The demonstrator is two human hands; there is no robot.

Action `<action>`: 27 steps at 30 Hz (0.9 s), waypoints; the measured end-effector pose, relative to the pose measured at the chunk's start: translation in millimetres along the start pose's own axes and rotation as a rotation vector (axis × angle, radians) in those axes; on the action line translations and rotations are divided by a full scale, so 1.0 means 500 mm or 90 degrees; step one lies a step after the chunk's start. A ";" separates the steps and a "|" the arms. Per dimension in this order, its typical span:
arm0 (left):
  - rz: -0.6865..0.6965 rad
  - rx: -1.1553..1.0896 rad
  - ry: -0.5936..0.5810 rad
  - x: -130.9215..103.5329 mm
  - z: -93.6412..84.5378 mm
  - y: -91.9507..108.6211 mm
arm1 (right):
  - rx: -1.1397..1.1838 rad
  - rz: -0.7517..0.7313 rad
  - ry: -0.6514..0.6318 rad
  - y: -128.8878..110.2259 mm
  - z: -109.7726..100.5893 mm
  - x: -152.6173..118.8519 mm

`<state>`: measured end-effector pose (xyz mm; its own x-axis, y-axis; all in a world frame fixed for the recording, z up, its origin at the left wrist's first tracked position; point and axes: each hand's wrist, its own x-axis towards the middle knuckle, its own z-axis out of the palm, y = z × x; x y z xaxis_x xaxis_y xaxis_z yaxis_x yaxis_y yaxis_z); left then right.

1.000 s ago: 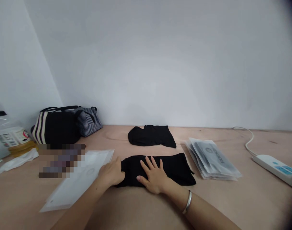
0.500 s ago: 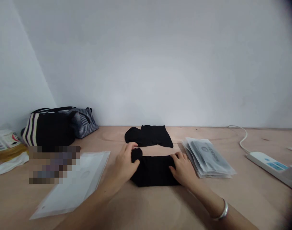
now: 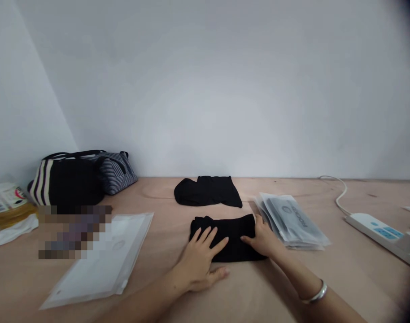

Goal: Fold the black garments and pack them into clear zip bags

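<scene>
A black sock [image 3: 237,226] lies folded on the table before me. My left hand [image 3: 203,255] rests on its left part with the fingers spread, the thumb near the tabletop below the cloth. At the sock's right end, my right hand [image 3: 263,237] has its thumb on top and its other fingers around the edge, partly hidden. Behind it, close to the wall, a second black sock [image 3: 208,190] lies flat, touched by neither hand.
Filled clear zip bags [image 3: 294,222] are stacked on the right, beside a white power strip [image 3: 376,229] with a cable. Flat frosted zip bags [image 3: 104,255] lie to the left. Farther left are a dark striped bag [image 3: 77,179], a bottle [image 3: 10,202] and a blurred-out item.
My left hand has let go of the sock's left end and moved right, flat onto the cloth. The small left end is now tucked in. My right hand has shifted slightly right.
</scene>
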<state>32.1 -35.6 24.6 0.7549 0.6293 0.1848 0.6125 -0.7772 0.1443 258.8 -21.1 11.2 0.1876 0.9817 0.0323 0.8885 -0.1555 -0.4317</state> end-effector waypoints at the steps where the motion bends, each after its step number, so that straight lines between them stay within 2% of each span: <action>1: -0.002 -0.005 -0.015 -0.003 0.003 -0.004 | 0.028 0.003 -0.009 0.002 -0.001 0.002; 4: -0.016 -0.014 0.017 -0.015 0.014 -0.016 | 0.149 0.012 -0.048 0.004 -0.014 0.009; 8: -0.127 0.000 0.104 -0.057 0.026 -0.052 | 0.244 0.023 -0.114 -0.021 -0.057 0.022; 12: -0.273 -0.004 0.063 -0.100 0.035 -0.093 | 0.289 -0.007 -0.147 -0.097 -0.080 0.033; 15: -0.312 -0.027 0.042 -0.111 0.036 -0.100 | 0.273 -0.045 -0.128 -0.175 -0.053 0.032; 18: -0.300 -0.042 0.045 -0.109 0.034 -0.096 | 0.233 -0.112 -0.111 -0.247 0.001 0.013; 21: -0.295 -0.053 0.051 -0.106 0.037 -0.096 | 0.139 -0.169 -0.113 -0.296 0.055 -0.018; 24: -0.304 -0.064 0.056 -0.108 0.043 -0.100 | 0.013 -0.219 -0.106 -0.303 0.076 -0.042; 27: -0.310 -0.059 0.071 -0.114 0.047 -0.099 | -0.051 -0.377 -0.142 -0.261 0.051 -0.048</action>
<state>-35.8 -32.9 -16.0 0.3548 0.9182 0.1763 0.8600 -0.3944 0.3237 127.6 -21.5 43.6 -0.4295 0.9016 0.0523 0.8448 0.4216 -0.3296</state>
